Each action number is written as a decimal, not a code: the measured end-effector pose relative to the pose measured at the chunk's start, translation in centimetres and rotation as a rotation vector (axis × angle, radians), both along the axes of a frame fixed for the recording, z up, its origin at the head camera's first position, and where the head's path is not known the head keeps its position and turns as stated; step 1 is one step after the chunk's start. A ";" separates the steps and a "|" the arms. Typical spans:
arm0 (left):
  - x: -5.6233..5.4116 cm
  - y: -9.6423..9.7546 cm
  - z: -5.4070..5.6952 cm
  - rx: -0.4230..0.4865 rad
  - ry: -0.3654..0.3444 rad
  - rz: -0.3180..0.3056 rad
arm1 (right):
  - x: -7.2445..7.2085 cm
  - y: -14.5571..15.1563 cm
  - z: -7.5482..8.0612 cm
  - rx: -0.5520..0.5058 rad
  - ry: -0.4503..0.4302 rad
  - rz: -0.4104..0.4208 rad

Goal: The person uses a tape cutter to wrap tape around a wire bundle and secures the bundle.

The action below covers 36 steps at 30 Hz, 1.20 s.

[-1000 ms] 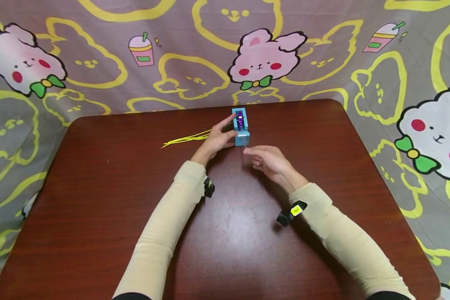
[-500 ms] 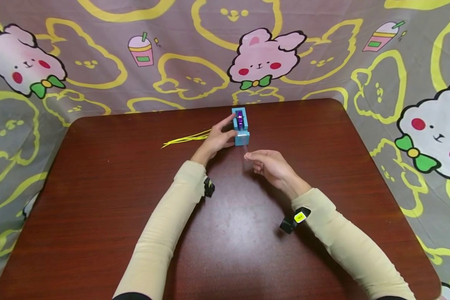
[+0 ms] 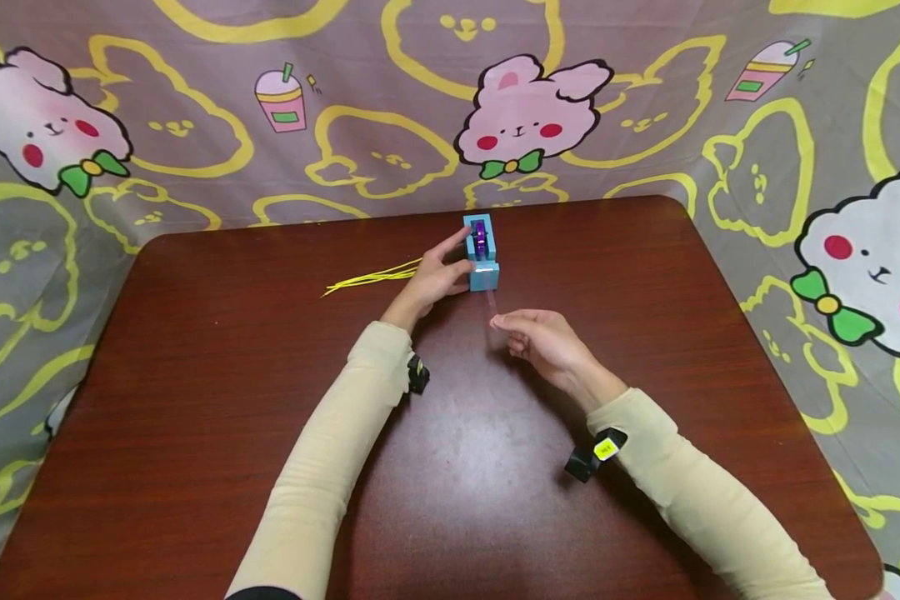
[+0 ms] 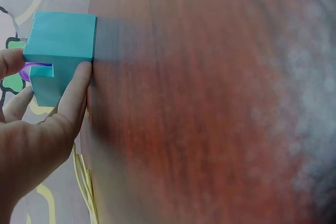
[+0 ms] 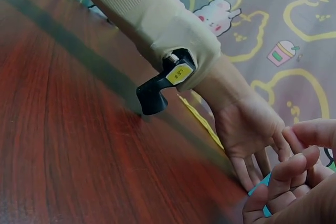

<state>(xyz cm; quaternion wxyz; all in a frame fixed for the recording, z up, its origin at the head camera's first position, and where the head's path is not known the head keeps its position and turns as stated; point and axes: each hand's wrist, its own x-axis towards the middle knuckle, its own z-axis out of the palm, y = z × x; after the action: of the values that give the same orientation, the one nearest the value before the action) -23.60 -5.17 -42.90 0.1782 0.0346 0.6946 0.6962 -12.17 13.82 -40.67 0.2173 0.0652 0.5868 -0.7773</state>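
A light-blue tape dispenser (image 3: 484, 277) with a purple tape roll (image 3: 481, 242) stands near the table's far edge. My left hand (image 3: 437, 282) grips its left side; in the left wrist view, the thumb and fingers bracket the dispenser (image 4: 63, 35). From its front end a strip of clear tape (image 3: 492, 302) runs toward me. My right hand (image 3: 546, 337) pinches this strip between thumb and forefinger, a short way in front of the dispenser. In the right wrist view, the fingers of the right hand (image 5: 302, 187) partly hide the dispenser (image 5: 261, 188).
Several thin yellow strips (image 3: 371, 278) lie in a loose bundle left of the dispenser, partly behind the left hand. The dark red wooden table (image 3: 232, 375) ends against a patterned cloth backdrop (image 3: 390, 75). Black camera mounts (image 3: 418, 375) sit on both wrists.
My right hand has drawn back toward me and slightly right, and the visible clear tape has lengthened. The left hand and the dispenser have stayed in place.
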 end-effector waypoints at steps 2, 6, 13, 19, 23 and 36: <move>0.1 0.0 0.1 -0.001 0.002 -0.002 | 0.1 0.1 -0.1 0.000 0.000 -0.003; 0.1 -0.1 0.1 -0.006 0.007 -0.005 | 0.4 0.2 -0.2 -0.001 0.002 -0.010; 0.1 -0.1 0.1 -0.010 0.014 -0.007 | 0.9 0.4 -0.1 -0.007 0.015 -0.006; 0.1 -0.2 0.0 -0.012 0.018 -0.017 | 1.3 0.5 0.0 -0.004 0.018 0.002; 0.1 -0.2 0.0 -0.006 0.015 -0.018 | 1.7 0.5 0.1 0.002 0.021 0.003; 0.0 -0.1 0.0 0.009 0.004 -0.010 | 2.9 0.6 -0.2 0.014 0.008 0.015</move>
<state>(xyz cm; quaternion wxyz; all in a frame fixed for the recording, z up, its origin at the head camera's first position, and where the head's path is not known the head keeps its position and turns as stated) -23.59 -5.30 -42.94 0.1801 0.0403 0.6916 0.6983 -9.31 14.42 -40.88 0.2202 0.0593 0.5937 -0.7717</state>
